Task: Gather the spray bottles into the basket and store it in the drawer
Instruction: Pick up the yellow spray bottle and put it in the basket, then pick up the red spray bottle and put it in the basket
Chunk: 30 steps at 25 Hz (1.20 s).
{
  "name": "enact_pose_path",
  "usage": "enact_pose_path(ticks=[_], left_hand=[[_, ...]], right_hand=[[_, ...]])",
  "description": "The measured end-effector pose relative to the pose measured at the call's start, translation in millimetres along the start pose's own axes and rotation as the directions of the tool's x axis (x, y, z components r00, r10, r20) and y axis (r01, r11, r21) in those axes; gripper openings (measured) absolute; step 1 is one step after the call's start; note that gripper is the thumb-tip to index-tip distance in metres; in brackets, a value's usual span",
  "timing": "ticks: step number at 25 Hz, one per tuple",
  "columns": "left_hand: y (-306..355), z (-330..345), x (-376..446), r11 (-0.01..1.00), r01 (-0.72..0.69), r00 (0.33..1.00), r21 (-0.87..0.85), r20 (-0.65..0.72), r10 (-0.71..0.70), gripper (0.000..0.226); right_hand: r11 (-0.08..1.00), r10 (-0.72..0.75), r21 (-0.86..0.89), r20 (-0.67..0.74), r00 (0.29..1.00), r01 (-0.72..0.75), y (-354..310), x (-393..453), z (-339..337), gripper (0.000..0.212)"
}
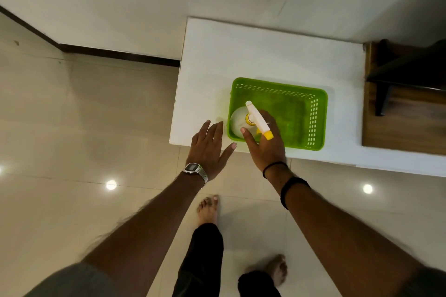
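Observation:
A green perforated basket (311,113) rests near the front edge of a white cabinet top (241,55). One white spray bottle (239,119) with a white and yellow trigger head stands upright in the basket's left end. My right hand (268,144) is under the trigger head with fingers spread around the bottle's neck; whether it grips the bottle I cannot tell. My left hand (210,149) hovers flat and open just left of the basket, over the cabinet's front corner, holding nothing. No drawer is visible.
A brown wooden piece of furniture (405,103) with a dark object on it stands to the right of the white top. Glossy beige floor tiles (84,128) spread to the left and below. My bare feet (208,207) are on the floor before the cabinet.

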<state>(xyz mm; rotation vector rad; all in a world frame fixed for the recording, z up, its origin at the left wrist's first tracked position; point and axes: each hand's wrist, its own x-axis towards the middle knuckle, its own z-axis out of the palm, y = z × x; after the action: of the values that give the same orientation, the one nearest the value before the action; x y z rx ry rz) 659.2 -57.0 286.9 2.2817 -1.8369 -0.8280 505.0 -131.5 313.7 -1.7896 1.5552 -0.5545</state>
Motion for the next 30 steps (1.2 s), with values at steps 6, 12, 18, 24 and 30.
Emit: enact_pose_path(ticks=[6,12,18,24,30], left_hand=[[-6.7,0.0,-24.1,0.976,-0.039,0.999,0.216,0.030,0.033,0.036],[46.2,35.3,-54.9,0.855,-0.330,0.874,0.401,0.472,0.116,0.047],[175.1,63.8,-51.9,0.826,-0.337,0.795,0.452,0.606,-0.007,0.053],[354.2,169.9,-40.4,0.811,-0.418,0.767,0.410,0.638,0.072,0.049],[495.4,363.5,-82.9,0.765,-0.561,0.622,0.316,0.771,0.138,0.053]], right_hand=[[0.895,0.001,-0.447,-0.005,1.000,-0.003,18.4,-17.5,-36.7,0.072],[0.801,0.054,-0.598,0.110,0.992,0.022,92.5,-83.5,-118.7,0.075],[0.791,0.324,-0.569,0.075,0.943,-0.226,204.5,-173.7,-202.6,0.073],[0.702,0.634,-0.363,-0.074,0.770,-0.613,355.6,-277.9,-278.6,0.071],[0.509,0.817,-0.339,-0.099,0.568,-0.791,538.1,-384.4,-309.4,0.071]])
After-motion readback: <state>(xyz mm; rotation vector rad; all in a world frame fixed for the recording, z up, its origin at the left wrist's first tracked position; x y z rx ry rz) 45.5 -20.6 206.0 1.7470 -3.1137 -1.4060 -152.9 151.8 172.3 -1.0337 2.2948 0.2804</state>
